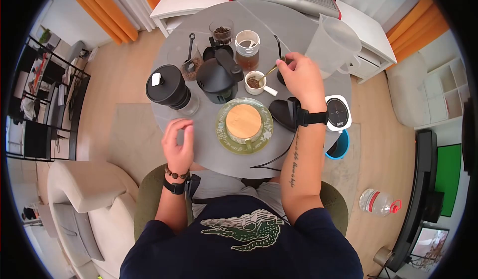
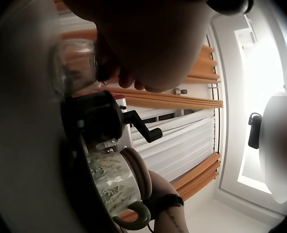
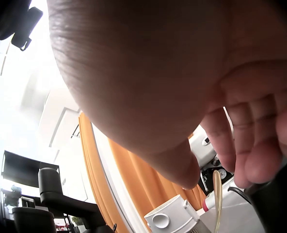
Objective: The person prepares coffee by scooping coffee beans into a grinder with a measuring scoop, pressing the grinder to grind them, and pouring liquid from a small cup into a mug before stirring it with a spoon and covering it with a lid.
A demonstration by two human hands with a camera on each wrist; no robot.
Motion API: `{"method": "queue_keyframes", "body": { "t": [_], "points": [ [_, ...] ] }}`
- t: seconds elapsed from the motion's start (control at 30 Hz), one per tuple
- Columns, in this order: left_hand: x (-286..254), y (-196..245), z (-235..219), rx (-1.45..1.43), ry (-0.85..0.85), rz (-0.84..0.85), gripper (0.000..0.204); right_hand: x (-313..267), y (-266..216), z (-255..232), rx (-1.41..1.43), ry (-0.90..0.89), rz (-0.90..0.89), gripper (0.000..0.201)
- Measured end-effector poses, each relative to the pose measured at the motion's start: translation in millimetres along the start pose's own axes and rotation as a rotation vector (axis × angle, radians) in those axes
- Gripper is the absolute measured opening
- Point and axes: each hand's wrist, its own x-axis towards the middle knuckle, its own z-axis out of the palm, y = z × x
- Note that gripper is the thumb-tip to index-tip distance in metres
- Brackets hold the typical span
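My right hand [image 1: 301, 77] hovers over the far right of the round table with its fingers bent, thumb tip close to the handle of a gold-coloured spoon [image 1: 270, 71]. In the right wrist view the spoon's upper end [image 3: 217, 175] shows between thumb and fingers, a gap beside it. That spoon leans in a small white cup [image 1: 255, 82] with brown granules inside. A black vessel with a thin spout [image 1: 277, 42] is partly hidden under this hand. My left hand [image 1: 178, 142] hangs loosely curled, holding nothing, beside the near left edge, nearest a black-topped grinder [image 1: 169, 87].
A wooden-lidded mug [image 1: 244, 121] stands on a green saucer [image 1: 222, 142]. Behind it are a black cranked container [image 1: 215, 77], a white-and-brown cup [image 1: 247, 55] and a glass of dark beans [image 1: 221, 32]. A clear pitcher [image 1: 331, 45] and white scale [image 1: 338, 112] stand right.
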Motion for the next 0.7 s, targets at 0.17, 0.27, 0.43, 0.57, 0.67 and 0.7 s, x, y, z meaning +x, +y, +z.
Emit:
{"method": "queue_keyframes", "body": {
  "t": [0.17, 0.27, 0.43, 0.57, 0.67, 0.7],
  "points": [
    [15.8, 19.0, 34.9, -0.162, -0.162, -0.094, 0.029, 2.1, 5.5, 16.1, 0.231, -0.134, 0.029, 0.035],
    [32.0, 20.4, 49.7, -0.271, -0.364, -0.099, 0.041, -5.6, 1.2, 33.4, 0.349, -0.112, -0.049, 0.032],
    [51.5, 34.9, 67.8, -0.267, -0.500, -0.100, 0.050, -14.5, -2.3, 40.7, 0.283, -0.039, -0.164, 0.026],
    [64.9, 38.7, 79.4, -0.294, -0.587, -0.130, 0.056, -17.0, 3.0, 31.9, 0.261, -0.012, -0.130, 0.027],
    [72.5, 40.3, 83.7, -0.355, -0.628, -0.159, 0.059, -24.4, -3.3, 27.0, 0.263, -0.051, -0.121, 0.027],
    [73.9, 39.3, 85.0, -0.375, -0.644, -0.170, 0.060, -25.6, -4.7, 27.0, 0.282, -0.071, -0.131, 0.026]
  ]
}}
